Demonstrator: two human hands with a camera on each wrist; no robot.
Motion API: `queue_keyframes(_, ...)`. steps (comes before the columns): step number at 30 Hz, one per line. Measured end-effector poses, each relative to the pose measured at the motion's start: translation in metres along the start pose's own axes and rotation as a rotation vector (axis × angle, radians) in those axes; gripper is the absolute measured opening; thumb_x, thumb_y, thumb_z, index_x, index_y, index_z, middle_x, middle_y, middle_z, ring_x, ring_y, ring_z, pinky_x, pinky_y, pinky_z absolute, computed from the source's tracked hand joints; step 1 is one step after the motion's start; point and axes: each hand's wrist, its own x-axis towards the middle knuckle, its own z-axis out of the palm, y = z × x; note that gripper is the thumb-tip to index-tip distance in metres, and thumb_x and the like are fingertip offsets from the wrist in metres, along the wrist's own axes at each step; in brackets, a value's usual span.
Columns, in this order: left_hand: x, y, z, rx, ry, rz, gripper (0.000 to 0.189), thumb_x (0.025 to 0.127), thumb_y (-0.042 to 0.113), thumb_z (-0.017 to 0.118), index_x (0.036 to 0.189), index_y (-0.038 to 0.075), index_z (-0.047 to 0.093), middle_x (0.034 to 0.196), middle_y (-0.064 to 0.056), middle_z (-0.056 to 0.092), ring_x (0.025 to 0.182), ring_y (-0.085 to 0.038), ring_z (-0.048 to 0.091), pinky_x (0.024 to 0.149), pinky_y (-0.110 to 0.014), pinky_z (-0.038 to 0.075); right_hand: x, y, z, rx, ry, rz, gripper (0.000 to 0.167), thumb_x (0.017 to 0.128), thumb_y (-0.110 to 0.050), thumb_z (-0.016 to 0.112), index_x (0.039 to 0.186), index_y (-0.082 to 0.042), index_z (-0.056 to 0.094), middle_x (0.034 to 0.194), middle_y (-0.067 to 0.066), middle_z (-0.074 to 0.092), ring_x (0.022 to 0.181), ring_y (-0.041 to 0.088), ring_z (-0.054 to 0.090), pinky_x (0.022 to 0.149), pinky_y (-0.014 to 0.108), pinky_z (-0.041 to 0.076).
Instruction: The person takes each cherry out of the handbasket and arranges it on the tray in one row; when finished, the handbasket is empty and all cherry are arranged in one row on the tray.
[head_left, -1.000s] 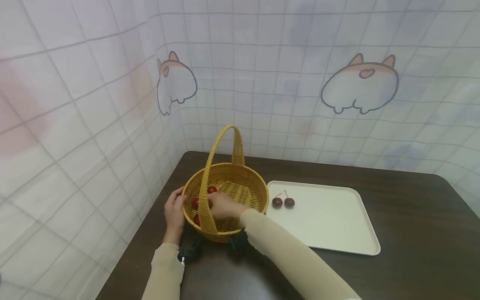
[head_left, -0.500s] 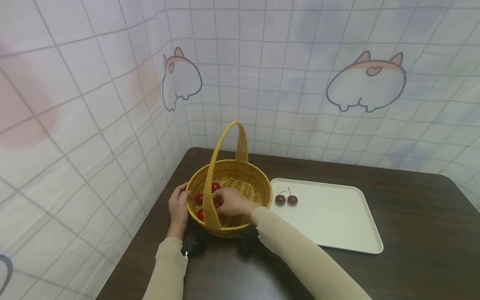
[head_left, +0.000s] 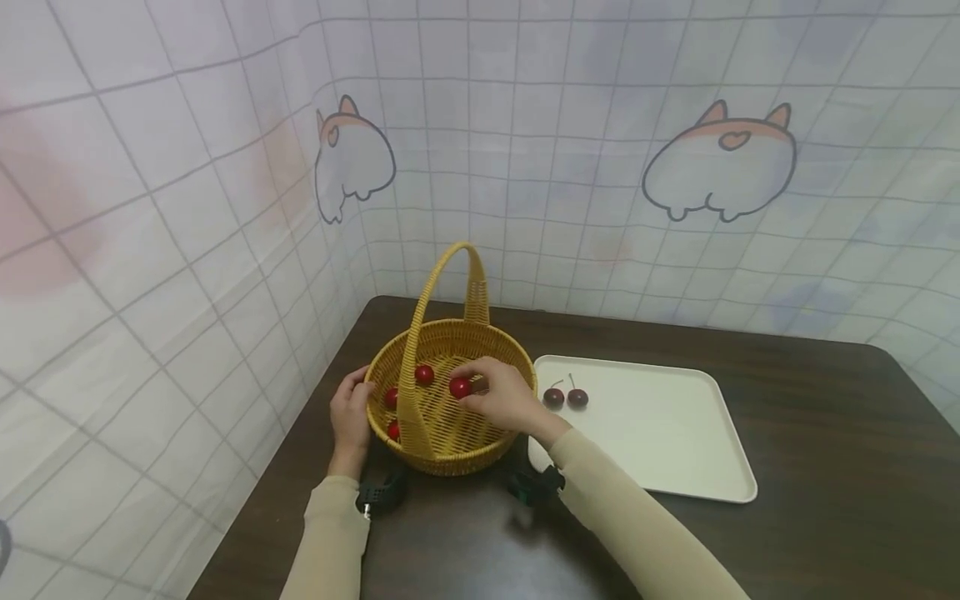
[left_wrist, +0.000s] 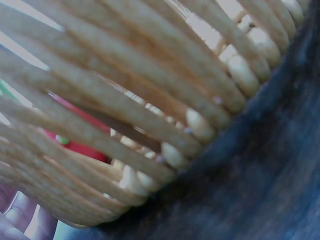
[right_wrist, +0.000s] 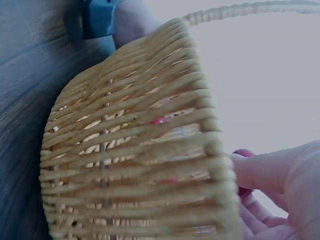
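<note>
My right hand (head_left: 506, 393) pinches a red cherry (head_left: 460, 387) between thumb and fingers, above the inside of the yellow woven basket (head_left: 450, 465). In the right wrist view, the basket's side (right_wrist: 135, 150) partly hides that cherry, and the thumb (right_wrist: 267, 170) shows beside it. My left hand (head_left: 350, 417) holds the basket's left rim. Inside the basket, on its left side, lie a cherry (head_left: 424, 374) toward the back, another cherry (head_left: 392, 398), and one (head_left: 393, 430) partly behind the handle. The left wrist view shows the weave (left_wrist: 125, 100) up close, with red behind it.
A white tray (head_left: 660, 433) lies right of the basket. Two dark cherries with stems, a left one (head_left: 553, 398) and a right one (head_left: 577, 399), sit at its left end. The tall basket handle (head_left: 423, 317) arches over the basket. A patterned cloth wall (head_left: 570, 192) stands behind the table.
My right hand has come up and to the right from the basket's left side, bringing one cherry with it. The left hand has stayed at the rim.
</note>
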Motion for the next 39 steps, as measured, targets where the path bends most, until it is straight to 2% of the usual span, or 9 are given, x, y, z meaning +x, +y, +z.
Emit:
queue_keyframes(5, 0.011, -0.021, -0.001, -0.030, 0.013, 0.002, 0.035, 0.097, 0.010, 0.046, 0.126, -0.004, 0.061, 0.125, -0.021, 0.060, 0.092, -0.009, 0.057, 0.074, -0.013, 0.048, -0.016, 0.003, -0.011, 0.072, 0.076, -0.015, 0.037, 0.086, -0.009, 0.073, 0.121, -0.015, 0.065, 0.115, 0.001, 0.060, 0.098, 0.019, 0.064, 0.076, 0.032, 0.054)
queue_keyframes(10, 0.013, -0.029, 0.002, -0.018, 0.031, 0.031, 0.035, 0.096, 0.011, 0.046, 0.124, -0.003, 0.063, 0.122, -0.021, 0.062, 0.091, -0.008, 0.058, 0.074, -0.013, 0.048, -0.032, 0.010, -0.021, 0.124, 0.143, -0.026, 0.037, 0.086, -0.008, 0.073, 0.121, -0.016, 0.064, 0.113, 0.002, 0.061, 0.092, 0.018, 0.063, 0.074, 0.031, 0.053)
queue_keyframes(17, 0.011, -0.029, 0.004, -0.014, 0.028, 0.023, 0.035, 0.095, 0.012, 0.046, 0.123, -0.002, 0.062, 0.121, -0.017, 0.062, 0.093, -0.010, 0.058, 0.073, -0.013, 0.048, -0.058, 0.030, -0.044, 0.177, 0.259, 0.001, 0.041, 0.086, -0.006, 0.072, 0.124, -0.013, 0.061, 0.120, 0.008, 0.057, 0.085, 0.021, 0.062, 0.067, 0.029, 0.052)
queue_keyframes(20, 0.011, -0.029, 0.004, -0.009, 0.036, 0.026, 0.035, 0.095, 0.012, 0.046, 0.123, -0.002, 0.062, 0.121, -0.018, 0.062, 0.093, -0.010, 0.058, 0.073, -0.013, 0.048, -0.069, 0.044, -0.055, 0.228, 0.308, 0.029, 0.044, 0.085, -0.003, 0.073, 0.126, -0.010, 0.060, 0.124, 0.012, 0.057, 0.085, 0.024, 0.064, 0.068, 0.027, 0.051)
queue_keyframes(25, 0.010, -0.028, 0.004, -0.009, 0.051, 0.021, 0.035, 0.096, 0.014, 0.046, 0.123, -0.002, 0.063, 0.122, -0.020, 0.062, 0.092, -0.007, 0.058, 0.074, -0.012, 0.048, -0.081, 0.069, -0.069, 0.264, 0.354, 0.107, 0.044, 0.085, 0.001, 0.070, 0.127, -0.008, 0.060, 0.128, 0.011, 0.058, 0.082, 0.020, 0.066, 0.068, 0.028, 0.054)
queue_keyframes(31, 0.010, -0.029, 0.001, -0.023, 0.025, -0.016, 0.036, 0.097, 0.015, 0.045, 0.125, -0.001, 0.061, 0.121, -0.016, 0.061, 0.092, -0.009, 0.058, 0.073, -0.013, 0.048, -0.091, 0.091, -0.077, 0.232, 0.385, 0.193, 0.046, 0.083, 0.004, 0.068, 0.127, -0.008, 0.060, 0.128, 0.012, 0.059, 0.081, 0.018, 0.066, 0.070, 0.034, 0.057)
queue_keyframes(33, 0.010, -0.029, 0.000, -0.021, 0.016, -0.022, 0.036, 0.098, 0.016, 0.044, 0.126, -0.001, 0.060, 0.120, -0.015, 0.060, 0.091, -0.009, 0.058, 0.073, -0.013, 0.048, -0.092, 0.096, -0.079, 0.224, 0.396, 0.204, 0.046, 0.082, 0.004, 0.068, 0.126, -0.008, 0.060, 0.128, 0.012, 0.059, 0.081, 0.016, 0.065, 0.070, 0.030, 0.056)
queue_keyframes(36, 0.009, -0.029, -0.001, -0.016, 0.009, -0.028, 0.037, 0.098, 0.017, 0.044, 0.127, 0.000, 0.060, 0.121, -0.015, 0.060, 0.091, -0.009, 0.058, 0.073, -0.013, 0.048, -0.097, 0.087, -0.085, 0.222, 0.407, 0.224, 0.044, 0.084, 0.003, 0.068, 0.126, -0.004, 0.060, 0.128, 0.017, 0.059, 0.081, 0.014, 0.065, 0.068, 0.024, 0.053)
queue_keyframes(39, 0.010, -0.028, 0.000, -0.010, 0.003, -0.029, 0.037, 0.099, 0.018, 0.044, 0.127, 0.001, 0.060, 0.123, -0.015, 0.060, 0.093, -0.010, 0.058, 0.074, -0.013, 0.048, -0.099, 0.090, -0.090, 0.230, 0.418, 0.242, 0.042, 0.086, -0.002, 0.069, 0.127, -0.002, 0.059, 0.129, 0.019, 0.057, 0.080, 0.011, 0.064, 0.066, 0.021, 0.051)
